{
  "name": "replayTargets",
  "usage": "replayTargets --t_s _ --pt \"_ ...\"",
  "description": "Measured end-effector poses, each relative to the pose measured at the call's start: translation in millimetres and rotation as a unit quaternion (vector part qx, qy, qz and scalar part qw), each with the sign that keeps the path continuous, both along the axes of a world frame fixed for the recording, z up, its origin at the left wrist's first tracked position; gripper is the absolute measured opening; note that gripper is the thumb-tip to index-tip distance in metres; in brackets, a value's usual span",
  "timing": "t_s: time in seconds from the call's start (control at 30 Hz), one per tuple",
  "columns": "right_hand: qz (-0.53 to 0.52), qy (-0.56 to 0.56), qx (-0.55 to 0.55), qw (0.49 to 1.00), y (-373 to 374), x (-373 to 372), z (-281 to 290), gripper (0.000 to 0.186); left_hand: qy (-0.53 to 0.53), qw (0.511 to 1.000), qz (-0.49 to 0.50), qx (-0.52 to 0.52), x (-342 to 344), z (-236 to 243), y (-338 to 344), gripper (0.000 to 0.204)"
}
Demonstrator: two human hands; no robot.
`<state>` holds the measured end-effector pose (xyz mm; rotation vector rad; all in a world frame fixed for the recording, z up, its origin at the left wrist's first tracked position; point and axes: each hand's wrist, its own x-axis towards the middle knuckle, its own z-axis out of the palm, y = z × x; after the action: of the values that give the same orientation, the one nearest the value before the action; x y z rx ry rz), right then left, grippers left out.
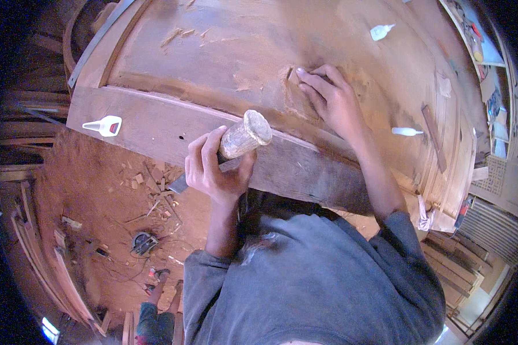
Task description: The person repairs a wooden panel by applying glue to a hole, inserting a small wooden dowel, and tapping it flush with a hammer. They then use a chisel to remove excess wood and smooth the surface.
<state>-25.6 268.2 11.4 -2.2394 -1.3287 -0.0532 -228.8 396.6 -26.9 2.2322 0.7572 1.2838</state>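
Observation:
My left hand (210,164) is wrapped round the thick, worn handle of a chisel (244,138), just over the near edge of a large wooden panel (195,57). The handle's flared, battered end points up and to the right. A flat grey blade shows past the fingers on the lower left. Farther up, my right hand (331,95) rests on the panel with its fingers curled together at a patch of sawdust (293,95). Whatever those fingers pinch, if anything, is hidden.
White glue bottles lie on the frame's left (105,125), far right (381,32) and right (407,131). A thin wood strip (434,138) lies at the right. Below left are wood scraps (158,184), a power tool (144,244) and another person's legs (158,299).

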Motion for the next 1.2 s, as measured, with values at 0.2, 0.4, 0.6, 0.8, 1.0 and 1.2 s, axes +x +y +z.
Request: replayTargets --t_s 0.2,0.4,0.6,0.8,1.0,1.2 --pt "0.025 -0.017 0.011 0.999 -10.9 -7.1 -4.6 0.030 0.001 1.000 0.003 -0.014 -1.0 -1.9 -2.0 0.048" --pt "0.010 -0.038 -0.018 0.999 -18.4 -14.5 -2.7 0.031 0.006 1.000 -0.015 -0.015 -4.9 -1.4 -1.6 0.047" --pt "-0.004 0.008 -0.011 1.000 -2.1 -1.7 2.1 0.030 0.010 1.000 -0.013 -0.023 1.1 3.9 -1.4 0.046" --pt "0.060 -0.040 -0.011 0.997 -13.6 -16.2 6.2 0.028 0.063 0.997 -0.016 -0.036 -14.5 8.6 1.5 0.051" --pt "0.022 -0.100 -0.125 0.987 -15.8 -4.1 11.2 0.029 0.057 0.997 -0.029 -0.032 -4.5 -3.3 -12.5 0.052" --pt "-0.038 -0.049 -0.269 0.961 -0.5 -22.4 41.2 0.037 0.041 0.997 -0.031 -0.051 -3.1 -5.5 -17.9 0.052"
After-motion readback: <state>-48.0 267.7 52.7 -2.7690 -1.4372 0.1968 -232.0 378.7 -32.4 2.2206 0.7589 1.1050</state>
